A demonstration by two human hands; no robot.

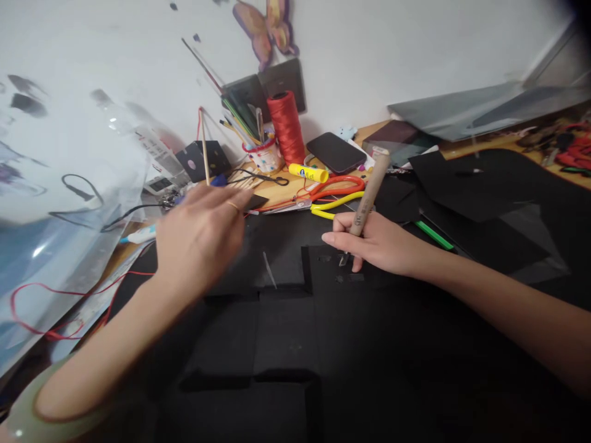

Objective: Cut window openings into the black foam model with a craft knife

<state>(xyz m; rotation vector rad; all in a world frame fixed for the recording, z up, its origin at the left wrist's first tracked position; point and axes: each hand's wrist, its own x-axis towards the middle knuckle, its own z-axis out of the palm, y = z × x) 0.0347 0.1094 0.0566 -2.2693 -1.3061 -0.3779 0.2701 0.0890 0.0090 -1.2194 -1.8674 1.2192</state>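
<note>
My right hand (381, 243) is closed around a tan, pen-shaped craft knife (369, 194) with printing on its barrel. The knife slants, its small metal tip low over black card (281, 326) with folded edges and rectangular panels. A thin clear strip (269, 271) lies on the card left of that tip, and small shiny scraps lie near it. My left hand (203, 231), smeared by motion, is raised at the left above the black surface, fingers bent downward. Behind it rises a thin wooden stick (205, 157); whether the hand touches it, I cannot tell.
Along the back are scissors with orange handles (339, 184), a yellow-handled tool (339, 203), a glue stick (308, 173), a phone (336, 152), a red thread spool (286, 126) and a pen cup (262, 155). Red cord (39, 285) and plastic sheeting lie left; black sheets (475, 184) lie right.
</note>
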